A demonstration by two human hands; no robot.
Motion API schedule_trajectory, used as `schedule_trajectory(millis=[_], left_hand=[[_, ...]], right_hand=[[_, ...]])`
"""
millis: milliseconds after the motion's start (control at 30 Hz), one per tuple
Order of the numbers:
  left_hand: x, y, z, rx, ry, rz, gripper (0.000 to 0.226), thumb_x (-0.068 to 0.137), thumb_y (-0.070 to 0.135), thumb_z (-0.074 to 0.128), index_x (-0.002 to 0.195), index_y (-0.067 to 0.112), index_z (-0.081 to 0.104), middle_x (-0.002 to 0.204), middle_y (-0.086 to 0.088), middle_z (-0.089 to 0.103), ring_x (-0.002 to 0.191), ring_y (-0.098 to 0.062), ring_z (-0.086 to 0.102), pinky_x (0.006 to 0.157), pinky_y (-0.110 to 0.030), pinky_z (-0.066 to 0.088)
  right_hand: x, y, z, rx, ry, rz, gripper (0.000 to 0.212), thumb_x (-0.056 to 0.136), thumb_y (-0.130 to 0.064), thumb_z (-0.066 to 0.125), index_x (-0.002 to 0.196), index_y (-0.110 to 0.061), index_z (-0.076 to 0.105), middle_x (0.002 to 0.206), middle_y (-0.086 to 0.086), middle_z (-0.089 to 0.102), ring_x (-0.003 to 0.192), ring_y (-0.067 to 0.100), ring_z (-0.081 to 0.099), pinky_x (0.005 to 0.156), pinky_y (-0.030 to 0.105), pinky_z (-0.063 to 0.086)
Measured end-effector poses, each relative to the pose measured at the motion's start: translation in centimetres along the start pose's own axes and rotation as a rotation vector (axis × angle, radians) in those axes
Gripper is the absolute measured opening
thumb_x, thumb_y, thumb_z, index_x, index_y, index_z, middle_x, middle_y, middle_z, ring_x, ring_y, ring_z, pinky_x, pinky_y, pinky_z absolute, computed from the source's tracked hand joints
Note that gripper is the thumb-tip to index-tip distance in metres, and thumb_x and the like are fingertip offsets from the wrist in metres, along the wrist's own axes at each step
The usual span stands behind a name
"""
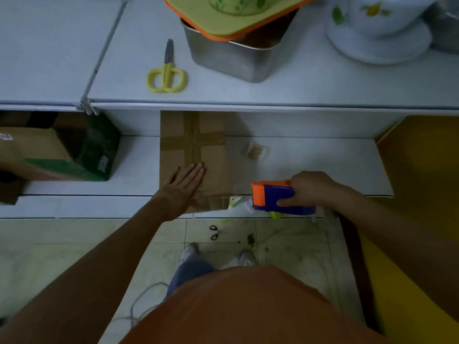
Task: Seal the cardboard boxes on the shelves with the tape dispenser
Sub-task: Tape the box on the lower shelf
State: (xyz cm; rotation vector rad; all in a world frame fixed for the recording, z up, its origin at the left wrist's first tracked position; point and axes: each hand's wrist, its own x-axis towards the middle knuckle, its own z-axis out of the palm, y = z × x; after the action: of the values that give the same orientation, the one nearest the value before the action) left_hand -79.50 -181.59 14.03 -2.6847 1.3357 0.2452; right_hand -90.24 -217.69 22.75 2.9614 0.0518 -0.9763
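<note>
Here, taped cardboard box [193,157] under flat left hand [183,187].

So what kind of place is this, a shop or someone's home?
Probably a storeroom or a shop's back room, though that is a guess: white shelves hold a taped cardboard box, a steel container and yellow scissors, above a scuffed tiled floor.

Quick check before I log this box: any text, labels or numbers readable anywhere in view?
None can be read.
Sticker on the left cardboard box, top left corner: too blurred.
Label on the dark green bag: too small, blurred.
Taped box under the left hand: no print visible.
Tape dispenser: no print visible.
</note>
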Motion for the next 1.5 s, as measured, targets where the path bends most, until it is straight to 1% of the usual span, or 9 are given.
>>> schedule_trajectory(millis=[167,267,333,467,700,1000,1133,1367,1500], left_hand=[[0.0,0.9,-0.6,0.060,-0.061,-0.098,0.071,0.101,0.052,0.026,0.156,0.007,0.018,0.162,-0.014,0.024,0.149,-0.031,0.028,0.116,-0.054,0.025],[0.2,1.6,-1.1,0.049,-0.132,-0.163,0.073,0.101,0.050,0.039,0.155,0.007,0.016,0.162,-0.015,0.023,0.148,-0.033,0.030,0.113,-0.061,0.033],[0.4,3.0,-1.7,0.000,-0.149,-0.227,0.078,0.100,0.056,0.029,0.156,0.003,0.019,0.162,-0.019,0.021,0.148,-0.037,0.029,0.107,-0.068,0.037],[2.5,6.4,-3.5,-0.211,-0.281,-0.477,0.096,0.092,0.075,0.017,0.157,0.012,-0.016,0.163,-0.010,-0.025,0.152,-0.029,-0.018,0.116,-0.068,0.001],[5.3,10.4,-2.5,-0.255,-0.161,-0.743,0.098,0.088,0.082,0.012,0.156,0.021,-0.021,0.162,-0.018,-0.026,0.149,-0.038,-0.024,0.112,-0.075,0.000],[5.1,10.4,-1.3,-0.275,-0.093,-0.752,0.105,0.083,0.083,0.018,0.158,0.018,-0.017,0.164,-0.019,-0.020,0.151,-0.039,-0.019,0.112,-0.076,0.000],[5.0,10.9,-1.0,-0.250,-0.088,-0.755,0.106,0.083,0.081,0.021,0.157,0.015,-0.017,0.163,-0.021,-0.019,0.150,-0.041,-0.019,0.111,-0.077,0.002],[6.0,11.1,-1.6,-0.283,-0.084,-0.769,0.108,0.087,0.077,0.038,0.159,0.010,-0.008,0.164,-0.024,-0.012,0.150,-0.046,-0.015,0.112,-0.076,0.002],[5.2,9.9,-1.6,-0.248,-0.065,-0.708,0.102,0.092,0.068,0.040,0.158,0.006,-0.006,0.164,-0.023,-0.011,0.152,-0.040,-0.011,0.115,-0.072,0.002]], right_hand=[[1.1,-0.6,-0.9,-0.034,0.054,0.002,0.052,0.080,-0.075,0.054,0.072,-0.025,0.046,0.069,-0.005,0.051,0.061,0.010,0.049,0.050,0.025,0.033],[2.1,-1.9,-0.8,-0.011,0.058,0.005,0.053,0.081,-0.075,0.054,0.081,-0.022,0.051,0.072,-0.003,0.051,0.067,0.014,0.052,0.052,0.025,0.034],[3.0,-2.8,-0.8,-0.002,0.070,-0.002,0.054,0.081,-0.074,0.054,0.086,-0.020,0.053,0.073,-0.003,0.050,0.070,0.016,0.053,0.052,0.026,0.033],[4.2,-4.7,-0.5,0.032,0.082,-0.005,0.054,0.082,-0.072,0.055,0.088,-0.019,0.050,0.075,-0.002,0.049,0.064,0.014,0.049,0.050,0.025,0.030],[4.7,-6.9,0.6,0.093,0.112,0.056,0.054,0.082,-0.071,0.053,0.085,-0.017,0.054,0.074,-0.001,0.052,0.062,0.013,0.050,0.050,0.026,0.030],[6.0,-10.3,0.5,0.068,0.032,0.192,0.049,0.085,-0.063,0.053,0.074,-0.016,0.050,0.073,0.000,0.051,0.070,0.017,0.054,0.061,0.027,0.039],[6.1,-11.2,0.4,0.043,-0.032,0.198,0.036,0.089,-0.052,0.057,0.083,-0.017,0.052,0.073,0.001,0.047,0.078,0.019,0.053,0.071,0.028,0.041],[4.9,-10.0,2.4,0.245,0.049,0.200,0.051,0.086,-0.064,0.054,0.081,-0.014,0.049,0.071,0.001,0.048,0.063,0.016,0.049,0.059,0.027,0.035],[4.4,-5.1,7.6,0.135,-0.032,0.278,0.029,0.090,-0.044,0.060,0.095,-0.016,0.064,0.097,0.002,0.067,0.085,0.022,0.064,0.074,0.028,0.049]])
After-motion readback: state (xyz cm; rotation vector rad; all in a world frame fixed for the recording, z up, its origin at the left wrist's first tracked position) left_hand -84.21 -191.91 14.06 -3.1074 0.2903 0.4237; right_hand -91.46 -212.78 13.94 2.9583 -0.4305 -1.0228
